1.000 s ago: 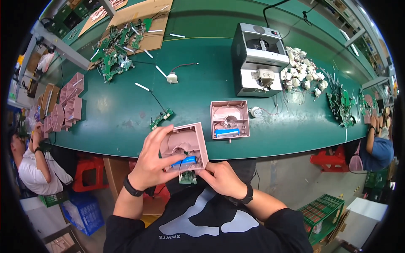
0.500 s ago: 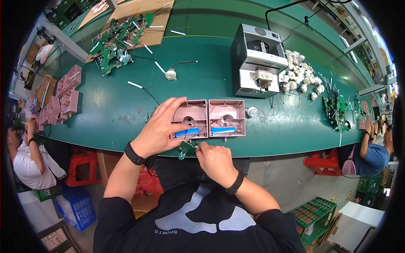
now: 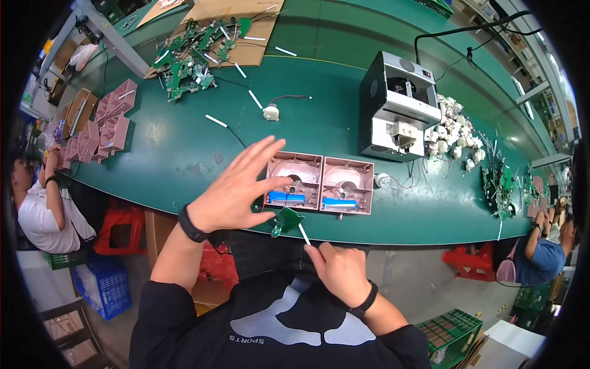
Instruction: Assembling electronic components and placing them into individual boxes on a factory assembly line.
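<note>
Two pink plastic casings, a left one (image 3: 275,172) and a right one (image 3: 366,178), lie side by side near the table's front edge. Each holds a blue cylindrical battery, the left battery (image 3: 286,198) and the right battery (image 3: 340,204). My left hand (image 3: 230,187) is open, fingers spread, at the left casing's side with a fingertip reaching over it. Below this casing, a small green circuit board (image 3: 289,220) hangs at the table edge. A white strip (image 3: 303,234) runs from the board to my right hand (image 3: 339,270), which is closed on its lower end.
A grey and black machine (image 3: 399,111) stands behind the casings to the right, beside a heap of white motors (image 3: 455,138). Green circuit boards (image 3: 196,58) are piled on cardboard at the far left. More pink casings (image 3: 114,117) sit left, near a co-worker (image 3: 46,215).
My left hand has let go of the left casing and spread its fingers. My right hand has drawn down from the board, so the white strip now shows between them. The view has shifted.
</note>
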The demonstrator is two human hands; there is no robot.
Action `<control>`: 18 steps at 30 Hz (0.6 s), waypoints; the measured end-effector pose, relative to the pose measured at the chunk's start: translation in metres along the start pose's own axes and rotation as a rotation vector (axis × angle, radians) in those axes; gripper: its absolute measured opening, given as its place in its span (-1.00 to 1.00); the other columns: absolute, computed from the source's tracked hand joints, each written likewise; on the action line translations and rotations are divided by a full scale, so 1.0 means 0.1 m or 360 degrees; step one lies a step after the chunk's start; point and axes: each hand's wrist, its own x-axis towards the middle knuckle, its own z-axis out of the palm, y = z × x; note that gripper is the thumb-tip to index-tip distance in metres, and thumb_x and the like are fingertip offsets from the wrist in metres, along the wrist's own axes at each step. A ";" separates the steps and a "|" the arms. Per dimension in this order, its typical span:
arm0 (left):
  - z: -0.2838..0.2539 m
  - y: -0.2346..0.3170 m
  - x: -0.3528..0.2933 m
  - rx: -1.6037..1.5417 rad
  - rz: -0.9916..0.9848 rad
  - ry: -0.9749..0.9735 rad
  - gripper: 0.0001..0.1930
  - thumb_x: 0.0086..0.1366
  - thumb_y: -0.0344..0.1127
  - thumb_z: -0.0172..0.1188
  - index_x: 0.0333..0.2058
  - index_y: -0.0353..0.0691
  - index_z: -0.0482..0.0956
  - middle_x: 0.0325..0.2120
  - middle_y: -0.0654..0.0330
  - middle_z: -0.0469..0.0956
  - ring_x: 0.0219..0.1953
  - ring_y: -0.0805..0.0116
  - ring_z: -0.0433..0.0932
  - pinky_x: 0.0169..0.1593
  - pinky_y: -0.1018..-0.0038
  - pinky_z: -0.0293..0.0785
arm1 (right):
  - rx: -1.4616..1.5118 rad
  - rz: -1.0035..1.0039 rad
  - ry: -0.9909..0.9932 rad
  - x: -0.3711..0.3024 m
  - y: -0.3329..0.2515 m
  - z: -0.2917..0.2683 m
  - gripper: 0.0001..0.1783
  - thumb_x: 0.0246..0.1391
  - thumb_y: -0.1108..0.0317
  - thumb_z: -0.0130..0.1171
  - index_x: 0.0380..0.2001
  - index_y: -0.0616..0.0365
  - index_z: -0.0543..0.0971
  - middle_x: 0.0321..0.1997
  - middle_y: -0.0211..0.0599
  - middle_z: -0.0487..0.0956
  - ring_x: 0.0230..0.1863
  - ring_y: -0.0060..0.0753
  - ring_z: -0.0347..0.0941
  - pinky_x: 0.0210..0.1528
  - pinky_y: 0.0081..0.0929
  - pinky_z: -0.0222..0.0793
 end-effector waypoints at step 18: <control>0.05 0.17 -0.55 -0.0861 -0.1100 0.1130 -0.89 0.26 -0.47 0.42 -0.29 -0.36 0.70 -0.37 0.10 0.73 -0.32 0.35 0.70 -0.18 0.43 0.61 | 0.0848 -0.0131 0.0270 0.05 -0.06 -0.16 -0.72 0.13 0.36 0.47 -0.17 0.25 0.62 -0.45 -0.21 0.67 -0.55 -0.35 0.59 -0.46 -0.44 0.48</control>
